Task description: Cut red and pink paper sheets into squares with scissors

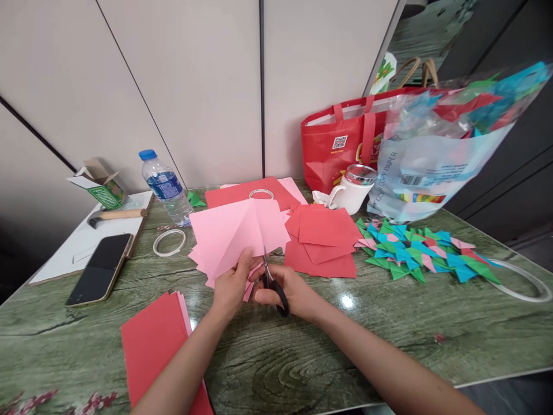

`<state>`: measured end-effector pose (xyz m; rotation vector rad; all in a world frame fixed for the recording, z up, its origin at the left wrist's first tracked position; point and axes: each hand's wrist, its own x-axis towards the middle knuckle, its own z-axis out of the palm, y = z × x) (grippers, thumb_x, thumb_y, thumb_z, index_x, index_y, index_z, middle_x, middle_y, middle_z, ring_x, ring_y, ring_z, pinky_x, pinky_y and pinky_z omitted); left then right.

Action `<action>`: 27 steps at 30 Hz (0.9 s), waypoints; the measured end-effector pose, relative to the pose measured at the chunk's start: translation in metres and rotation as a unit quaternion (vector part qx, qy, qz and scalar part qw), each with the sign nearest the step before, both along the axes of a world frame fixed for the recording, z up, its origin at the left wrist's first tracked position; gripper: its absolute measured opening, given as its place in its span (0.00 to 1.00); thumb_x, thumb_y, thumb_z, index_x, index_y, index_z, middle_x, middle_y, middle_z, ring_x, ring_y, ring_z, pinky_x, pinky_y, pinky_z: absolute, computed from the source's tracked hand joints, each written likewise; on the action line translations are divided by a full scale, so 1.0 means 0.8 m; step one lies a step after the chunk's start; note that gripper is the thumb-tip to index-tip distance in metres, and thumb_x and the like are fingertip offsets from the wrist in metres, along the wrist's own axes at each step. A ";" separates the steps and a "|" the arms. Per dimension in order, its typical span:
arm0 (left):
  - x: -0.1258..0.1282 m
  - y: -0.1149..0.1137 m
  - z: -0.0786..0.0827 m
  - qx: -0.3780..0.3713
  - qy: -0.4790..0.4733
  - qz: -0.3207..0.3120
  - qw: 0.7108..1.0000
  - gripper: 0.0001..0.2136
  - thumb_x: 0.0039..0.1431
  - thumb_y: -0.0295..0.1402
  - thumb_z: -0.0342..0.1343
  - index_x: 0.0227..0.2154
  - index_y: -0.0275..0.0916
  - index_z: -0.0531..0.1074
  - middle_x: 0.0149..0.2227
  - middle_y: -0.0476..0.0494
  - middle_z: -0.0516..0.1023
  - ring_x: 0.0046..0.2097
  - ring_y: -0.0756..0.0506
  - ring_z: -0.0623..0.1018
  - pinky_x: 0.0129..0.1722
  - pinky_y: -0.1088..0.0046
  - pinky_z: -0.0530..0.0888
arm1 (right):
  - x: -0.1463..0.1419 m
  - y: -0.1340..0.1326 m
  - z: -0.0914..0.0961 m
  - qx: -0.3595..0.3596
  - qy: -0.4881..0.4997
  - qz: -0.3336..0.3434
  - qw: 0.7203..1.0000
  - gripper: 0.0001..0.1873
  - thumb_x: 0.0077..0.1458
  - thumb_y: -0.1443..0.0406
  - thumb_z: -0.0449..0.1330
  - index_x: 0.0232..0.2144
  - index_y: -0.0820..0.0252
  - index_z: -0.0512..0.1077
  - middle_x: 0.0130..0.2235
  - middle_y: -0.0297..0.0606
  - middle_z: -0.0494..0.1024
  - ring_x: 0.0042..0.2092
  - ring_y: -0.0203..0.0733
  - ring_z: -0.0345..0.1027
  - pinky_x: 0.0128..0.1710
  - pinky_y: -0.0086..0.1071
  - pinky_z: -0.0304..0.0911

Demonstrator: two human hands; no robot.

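Note:
My left hand [233, 287] pinches the lower edge of a pink paper sheet [224, 236], which is creased and raised above the table. In my right hand [287, 291] is a pair of black-handled scissors [280, 300], its blades up against the sheet along a crease. More pink pieces lie beneath and to the left of the held sheet. Just right of it, cut red paper pieces [326, 227] rest in a loose pile. A stack of red and pink paper [151, 346] lies by my left forearm.
Folded coloured paper pieces [415, 251] spread at the right, before a plastic bag [415, 167] of more pieces. A white mug [352, 193] and red tote bag [341, 150] stand behind. Leftward are a water bottle [166, 187], tape roll [169, 242], phone [101, 268] and hammer [116, 215].

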<state>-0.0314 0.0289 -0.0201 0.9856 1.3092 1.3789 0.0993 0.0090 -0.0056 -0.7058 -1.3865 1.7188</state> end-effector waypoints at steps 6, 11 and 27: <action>0.003 -0.002 0.004 -0.014 0.094 -0.009 0.995 0.21 0.43 0.47 0.53 0.33 0.33 0.73 0.35 0.37 0.77 0.44 0.40 0.73 0.46 0.65 0.67 | 0.001 0.001 0.002 -0.009 0.017 -0.010 1.000 0.23 0.33 0.55 0.66 0.31 0.62 0.66 0.23 0.28 0.62 0.24 0.30 0.54 0.24 0.26 0.50; 0.005 -0.004 0.015 -0.014 0.193 0.009 0.981 0.21 0.46 0.49 0.50 0.28 0.35 0.75 0.33 0.40 0.78 0.42 0.42 0.74 0.47 0.66 0.66 | 0.002 0.001 0.000 -0.020 0.015 -0.011 1.000 0.24 0.34 0.56 0.66 0.32 0.62 0.65 0.23 0.29 0.63 0.24 0.30 0.54 0.24 0.27 0.51; 0.004 -0.004 0.008 0.006 0.174 -0.018 0.984 0.21 0.47 0.47 0.50 0.34 0.33 0.74 0.35 0.38 0.77 0.44 0.42 0.73 0.49 0.65 0.63 | 0.001 0.001 0.002 -0.019 0.004 -0.009 1.000 0.27 0.31 0.54 0.66 0.32 0.63 0.65 0.23 0.29 0.64 0.24 0.31 0.54 0.24 0.26 0.50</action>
